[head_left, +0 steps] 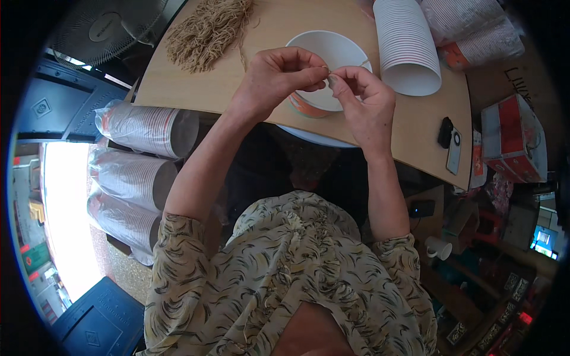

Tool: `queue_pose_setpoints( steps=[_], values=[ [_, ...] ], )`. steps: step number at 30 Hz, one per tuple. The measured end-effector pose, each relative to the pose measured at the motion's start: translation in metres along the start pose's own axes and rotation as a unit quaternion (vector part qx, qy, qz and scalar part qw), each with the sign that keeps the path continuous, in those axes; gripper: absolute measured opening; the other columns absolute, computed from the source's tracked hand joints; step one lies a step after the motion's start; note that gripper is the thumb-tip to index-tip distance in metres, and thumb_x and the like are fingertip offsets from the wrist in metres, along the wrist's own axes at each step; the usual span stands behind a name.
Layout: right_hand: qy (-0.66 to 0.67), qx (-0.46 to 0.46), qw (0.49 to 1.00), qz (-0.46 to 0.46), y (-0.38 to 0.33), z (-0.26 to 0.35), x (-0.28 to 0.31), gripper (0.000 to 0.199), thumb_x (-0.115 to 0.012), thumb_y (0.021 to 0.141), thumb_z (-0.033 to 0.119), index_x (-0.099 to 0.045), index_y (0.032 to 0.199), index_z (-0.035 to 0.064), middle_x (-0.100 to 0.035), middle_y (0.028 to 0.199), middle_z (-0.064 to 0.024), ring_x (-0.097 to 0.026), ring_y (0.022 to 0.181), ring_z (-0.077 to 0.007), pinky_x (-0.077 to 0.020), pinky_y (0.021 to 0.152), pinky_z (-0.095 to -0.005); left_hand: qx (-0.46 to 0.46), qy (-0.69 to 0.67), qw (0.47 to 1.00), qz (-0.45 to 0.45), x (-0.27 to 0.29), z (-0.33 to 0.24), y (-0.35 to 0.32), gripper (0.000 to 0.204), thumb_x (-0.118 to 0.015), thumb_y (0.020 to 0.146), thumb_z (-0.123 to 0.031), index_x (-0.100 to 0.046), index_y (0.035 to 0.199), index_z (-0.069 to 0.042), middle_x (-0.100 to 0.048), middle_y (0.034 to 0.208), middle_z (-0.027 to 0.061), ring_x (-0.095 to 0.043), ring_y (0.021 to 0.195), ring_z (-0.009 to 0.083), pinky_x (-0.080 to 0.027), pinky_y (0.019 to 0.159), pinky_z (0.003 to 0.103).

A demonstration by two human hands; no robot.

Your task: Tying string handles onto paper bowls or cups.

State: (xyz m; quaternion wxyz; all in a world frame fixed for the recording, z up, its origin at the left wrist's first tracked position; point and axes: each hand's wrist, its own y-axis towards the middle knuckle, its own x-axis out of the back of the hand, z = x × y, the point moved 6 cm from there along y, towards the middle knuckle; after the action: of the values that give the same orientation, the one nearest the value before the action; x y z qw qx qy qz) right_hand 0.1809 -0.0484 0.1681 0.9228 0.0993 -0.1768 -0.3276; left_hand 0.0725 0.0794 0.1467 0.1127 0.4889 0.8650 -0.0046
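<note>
In front of me on the table, a round white paper bucket (326, 43) with an orange band stands with its mouth up. Over its near side, my left hand (273, 80) and my right hand (363, 104) meet, thumbs and forefingers pinched together. Between the fingertips is a bit of thin tan cord, mostly hidden by the fingers. A short tan piece (364, 62) shows at the bucket's right rim, behind my right hand. To the left lies a heap of loose tan paper cords (208, 37), with one strand trailing toward my left wrist.
A long stack of nested white buckets (409, 50) lies at right on the table (415, 127). Beyond it are more wrapped buckets (475, 35). A phone (454, 151) sits near the right edge. Wrapped bucket stacks (145, 130) stand lower left; a fan (107, 26) is far left.
</note>
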Motion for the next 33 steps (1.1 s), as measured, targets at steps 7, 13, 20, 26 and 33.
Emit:
queue_pose_setpoints(
  steps=[7,13,20,26,33],
  values=[
    [-0.006,0.012,1.000,0.000,-0.001,0.006,-0.001,0.011,-0.069,0.093,0.005,-0.069,0.099,-0.0041,-0.071,0.081,-0.0040,-0.065,0.073,-0.0080,-0.0524,0.069,-0.0244,0.013,-0.027,1.000,-0.002,0.000,0.002,0.000,0.017,-0.074,0.091,-0.009,-0.072,0.102,0.003,-0.073,0.091,0.0063,-0.070,0.086,0.0121,-0.058,0.082,0.025],
    [0.006,-0.002,1.000,0.001,0.000,0.004,0.000,0.012,-0.069,0.093,0.006,-0.070,0.098,-0.0049,-0.071,0.081,-0.0037,-0.066,0.073,-0.0083,-0.0529,0.069,-0.0249,-0.009,0.029,0.999,-0.018,-0.002,-0.004,-0.001,0.016,-0.074,0.089,-0.008,-0.072,0.100,0.004,-0.073,0.090,0.0067,-0.071,0.084,0.0122,-0.058,0.080,0.026],
    [0.092,-0.082,0.992,0.036,0.004,-0.010,0.002,0.013,-0.070,0.093,0.008,-0.072,0.097,-0.0045,-0.072,0.084,-0.0039,-0.065,0.073,-0.0078,-0.0531,0.067,-0.0225,-0.025,0.149,0.988,-0.023,-0.009,-0.012,-0.008,0.020,-0.073,0.093,-0.009,-0.071,0.107,0.004,-0.074,0.096,0.0078,-0.070,0.089,0.0113,-0.057,0.083,0.025],
    [0.099,-0.106,0.989,0.032,0.004,-0.010,0.004,0.020,-0.070,0.094,0.014,-0.073,0.100,-0.0047,-0.072,0.084,-0.0064,-0.064,0.073,-0.0097,-0.0515,0.070,-0.0227,-0.020,0.123,0.992,-0.011,-0.010,-0.009,-0.008,0.021,-0.074,0.092,-0.008,-0.071,0.109,0.004,-0.074,0.098,0.0076,-0.071,0.092,0.0123,-0.057,0.085,0.026],
    [0.102,-0.103,0.989,0.028,0.002,-0.008,0.004,0.021,-0.066,0.097,0.013,-0.073,0.103,-0.0052,-0.072,0.084,-0.0067,-0.062,0.070,-0.0094,-0.0503,0.067,-0.0226,-0.021,0.112,0.994,-0.006,-0.009,-0.005,-0.007,0.019,-0.073,0.093,-0.007,-0.071,0.108,0.004,-0.074,0.098,0.0088,-0.071,0.091,0.0131,-0.057,0.086,0.027]
  ],
)
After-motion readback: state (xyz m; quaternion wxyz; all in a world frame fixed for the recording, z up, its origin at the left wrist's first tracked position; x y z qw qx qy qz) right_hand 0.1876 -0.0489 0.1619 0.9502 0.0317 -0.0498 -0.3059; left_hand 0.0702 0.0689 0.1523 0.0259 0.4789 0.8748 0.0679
